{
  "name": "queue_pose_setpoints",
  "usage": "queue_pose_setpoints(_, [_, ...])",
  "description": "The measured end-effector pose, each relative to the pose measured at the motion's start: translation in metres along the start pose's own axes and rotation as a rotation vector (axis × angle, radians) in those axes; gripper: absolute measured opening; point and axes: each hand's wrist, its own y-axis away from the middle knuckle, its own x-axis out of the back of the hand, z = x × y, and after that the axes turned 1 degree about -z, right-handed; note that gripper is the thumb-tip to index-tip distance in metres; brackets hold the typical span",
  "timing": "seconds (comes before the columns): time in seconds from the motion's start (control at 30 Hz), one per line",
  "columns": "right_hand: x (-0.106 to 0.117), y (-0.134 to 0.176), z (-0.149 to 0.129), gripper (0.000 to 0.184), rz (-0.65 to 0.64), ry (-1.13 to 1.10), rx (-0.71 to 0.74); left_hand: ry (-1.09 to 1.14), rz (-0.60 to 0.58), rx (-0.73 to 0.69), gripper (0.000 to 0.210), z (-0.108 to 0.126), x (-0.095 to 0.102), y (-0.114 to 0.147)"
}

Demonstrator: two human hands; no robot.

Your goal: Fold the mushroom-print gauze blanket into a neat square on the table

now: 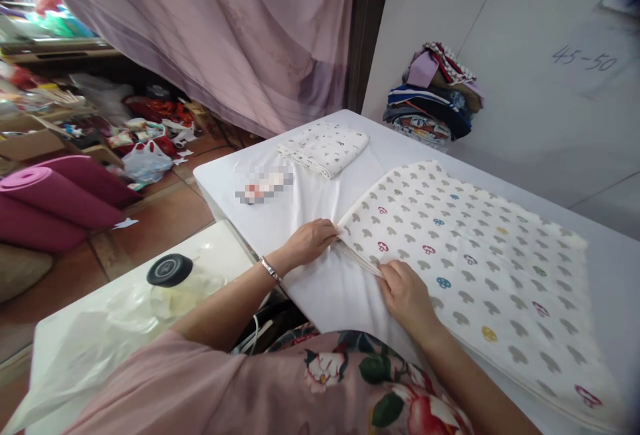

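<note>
A white cloth (450, 248) printed with grey and coloured mushrooms lies folded in layers across the right of the white-covered table (320, 288). My left hand (313, 243) is closed on its near left corner, thumb and fingers pinched together. Farther right, my right hand (406, 295) grips the cloth's near edge between thumb and fingers. The layers of that edge show between my two hands. Beyond my left hand, a smaller folded white cloth (325, 147) with a small dark print lies flat near the table's far corner. A blurred-out item (264, 185) sits left of it.
On the lower white table (205, 248) at left stand a black-lidded jar (170, 270) and a clear plastic bag (100, 335). Folded clothes (435, 98) are stacked by the wall. A pink curtain (250, 35) hangs behind. Rolled pink mats (55, 198) and bags crowd the floor.
</note>
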Motion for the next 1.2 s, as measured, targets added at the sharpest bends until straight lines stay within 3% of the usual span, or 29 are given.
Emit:
queue_pose_setpoints(0.3, [-0.002,0.000,0.001,0.016,0.010,0.001,-0.003,-0.025,-0.043,0.021,0.024,0.002,0.004,-0.007])
queue_pose_setpoints(0.73, [-0.002,0.001,0.002,0.017,0.045,-0.012,0.010,0.067,0.100,0.067,0.012,0.006,-0.010,0.001])
queue_pose_setpoints(1.2, [-0.004,0.000,0.003,0.017,0.062,-0.011,0.020,-0.119,0.062,0.018,0.018,0.004,-0.014,0.004])
